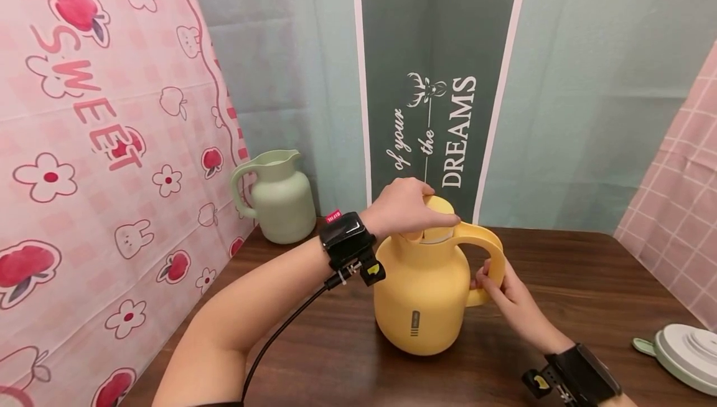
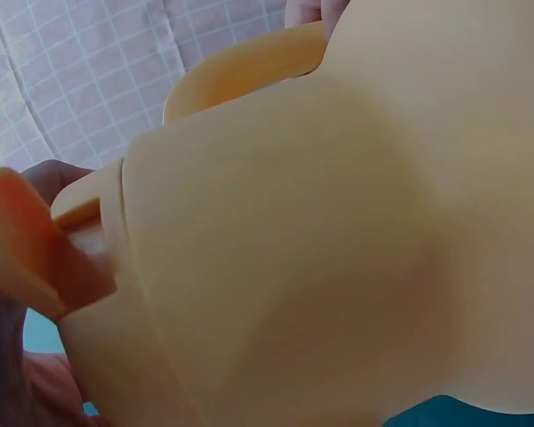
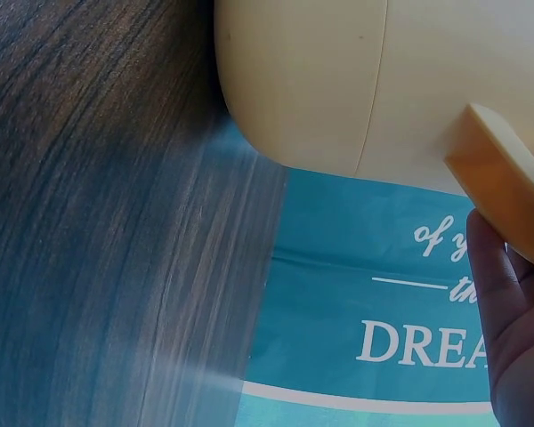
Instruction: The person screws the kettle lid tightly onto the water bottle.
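Note:
A yellow thermos jug (image 1: 421, 295) stands upright on the wooden table in front of me. My left hand (image 1: 399, 209) grips the jug's yellow lid (image 1: 439, 206) from above, thumb on the near side. In the left wrist view, the raised spout flap (image 2: 18, 236) shows beside the left fingers, which are partly hidden behind it. Fingers and thumb of my right hand (image 1: 514, 300) hold the lower part of the jug's handle (image 1: 495, 251). In the right wrist view, that hand's fingers (image 3: 494, 267) lie against the handle's underside.
A green jug (image 1: 282, 205) with its top open stands at the back left. A white and green lid (image 1: 689, 354) lies on the table (image 1: 566, 270) at the right edge. Printed cloths hang at the left, back and right.

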Demonstrator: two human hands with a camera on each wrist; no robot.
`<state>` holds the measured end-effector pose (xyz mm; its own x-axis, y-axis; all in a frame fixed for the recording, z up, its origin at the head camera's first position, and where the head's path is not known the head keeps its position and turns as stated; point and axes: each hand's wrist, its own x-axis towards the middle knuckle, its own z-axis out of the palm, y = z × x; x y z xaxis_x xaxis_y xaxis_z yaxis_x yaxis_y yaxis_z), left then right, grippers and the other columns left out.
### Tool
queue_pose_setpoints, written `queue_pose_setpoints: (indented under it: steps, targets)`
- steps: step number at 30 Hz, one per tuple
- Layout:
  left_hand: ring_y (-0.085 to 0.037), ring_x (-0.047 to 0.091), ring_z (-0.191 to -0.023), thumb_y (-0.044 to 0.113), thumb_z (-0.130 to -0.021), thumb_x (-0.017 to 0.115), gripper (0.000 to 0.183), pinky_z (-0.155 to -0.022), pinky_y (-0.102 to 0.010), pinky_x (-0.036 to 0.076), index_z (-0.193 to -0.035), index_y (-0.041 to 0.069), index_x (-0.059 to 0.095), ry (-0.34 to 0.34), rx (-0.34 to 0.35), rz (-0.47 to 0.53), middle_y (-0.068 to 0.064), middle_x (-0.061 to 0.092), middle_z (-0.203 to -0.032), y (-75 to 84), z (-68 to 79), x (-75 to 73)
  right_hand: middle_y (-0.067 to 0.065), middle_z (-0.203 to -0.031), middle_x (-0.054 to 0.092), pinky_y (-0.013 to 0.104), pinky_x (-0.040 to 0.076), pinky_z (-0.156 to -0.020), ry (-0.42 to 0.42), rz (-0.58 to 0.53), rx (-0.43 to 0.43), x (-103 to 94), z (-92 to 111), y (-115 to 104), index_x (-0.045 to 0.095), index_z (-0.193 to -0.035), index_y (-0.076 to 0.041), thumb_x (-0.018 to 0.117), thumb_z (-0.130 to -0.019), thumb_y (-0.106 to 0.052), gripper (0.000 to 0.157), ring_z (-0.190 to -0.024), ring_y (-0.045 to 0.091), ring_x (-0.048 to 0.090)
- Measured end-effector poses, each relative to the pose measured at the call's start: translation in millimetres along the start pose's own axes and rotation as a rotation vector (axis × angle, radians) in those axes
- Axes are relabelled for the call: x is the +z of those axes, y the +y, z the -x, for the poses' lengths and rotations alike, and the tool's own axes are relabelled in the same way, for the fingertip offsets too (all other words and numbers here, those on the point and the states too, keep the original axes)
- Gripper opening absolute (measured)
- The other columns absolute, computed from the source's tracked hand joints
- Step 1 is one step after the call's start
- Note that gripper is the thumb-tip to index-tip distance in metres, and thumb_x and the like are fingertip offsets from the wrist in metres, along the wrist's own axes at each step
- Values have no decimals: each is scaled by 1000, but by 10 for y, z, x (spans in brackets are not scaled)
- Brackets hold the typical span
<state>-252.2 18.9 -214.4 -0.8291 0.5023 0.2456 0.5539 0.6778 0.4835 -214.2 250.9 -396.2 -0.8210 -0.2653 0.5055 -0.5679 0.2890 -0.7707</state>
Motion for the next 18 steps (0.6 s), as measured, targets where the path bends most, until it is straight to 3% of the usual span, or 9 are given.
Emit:
queue_pose_setpoints:
  steps: [2,5,8,14,18]
  targets:
    - [-7,43,-54,52,-75,73,44,-49,-20,33,-70,10,63,0,1,-30,7,42,-56,-3,-3,15,7,-93,51,25,54,-70,1,2,2,1,1,4,38,-109,4,41,-101,-2,11,-86,12,61]
    - [-10,46,-75,56,-75,71,52,-58,-20,36,-93,8,72,0,-11,-97,4,52,-78,-6,1,44,12,-93,51,24,53,-71,-1,6,7,7,3,8,38,-110,3,42,-101,-2,11,-86,12,61]
    - [-14,42,-94,60,-75,68,62,-69,-26,39,-116,14,68,-1,-38,-144,3,53,-103,-14,5,76,19,-93,51,24,53,-71,-7,7,11,14,4,7,38,-110,4,42,-101,-2,12,-86,11,60]
    - [-18,42,-106,68,-80,56,66,-78,-42,38,-128,23,60,-83,-54,-217,3,53,-114,-25,-16,98,23,-93,50,24,53,-71,-1,6,7,16,-2,3,37,-110,5,42,-101,-2,12,-86,10,60]
    - [-17,36,-127,73,-84,45,71,-96,-54,30,-139,29,49,-148,-48,-260,5,49,-137,-34,-51,99,22,-92,49,24,53,-71,1,-7,-15,10,-7,2,38,-110,5,41,-100,0,11,-86,11,60]
